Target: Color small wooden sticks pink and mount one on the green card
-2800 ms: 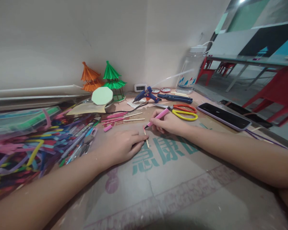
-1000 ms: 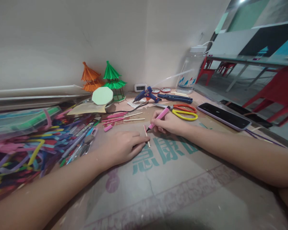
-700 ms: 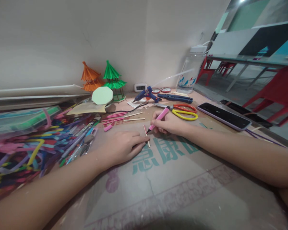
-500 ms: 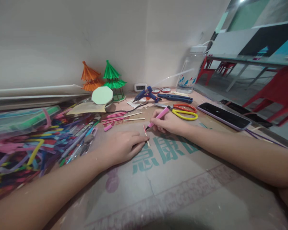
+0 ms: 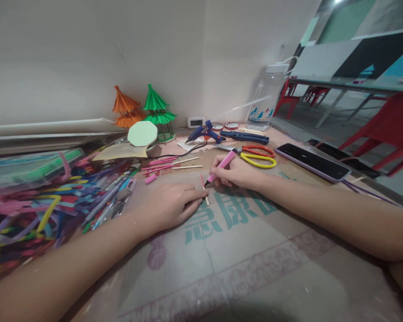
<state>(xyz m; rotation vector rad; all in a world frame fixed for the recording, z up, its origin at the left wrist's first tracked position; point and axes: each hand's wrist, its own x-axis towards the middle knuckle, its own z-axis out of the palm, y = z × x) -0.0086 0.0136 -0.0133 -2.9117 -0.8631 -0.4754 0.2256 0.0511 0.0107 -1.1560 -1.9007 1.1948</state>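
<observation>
A small wooden stick (image 5: 207,201), pink at its far end, lies on the plastic-covered table (image 5: 255,277). The fingertips of my left hand (image 5: 177,203) press on it, the fingers close together. My right hand (image 5: 230,173) grips a pink marker (image 5: 225,161), its dark tip at the stick just beyond my left fingertips. The marker's pink cap (image 5: 151,179) lies left of the stick. Behind it are several sticks, pink-coloured along part of their length (image 5: 159,164).
Scissors (image 5: 258,160), a glue gun (image 5: 203,131), blue pliers (image 5: 245,137) and a phone (image 5: 312,162) lie beyond my right arm. Pipe cleaners (image 5: 47,210) heap up at left. Two small pagodas (image 5: 159,112) and a bottle (image 5: 267,98) stand behind.
The marker tip has moved slightly down along the stick, toward my left fingertips. My left hand stays on the stick, and more of the stick's far part looks pink.
</observation>
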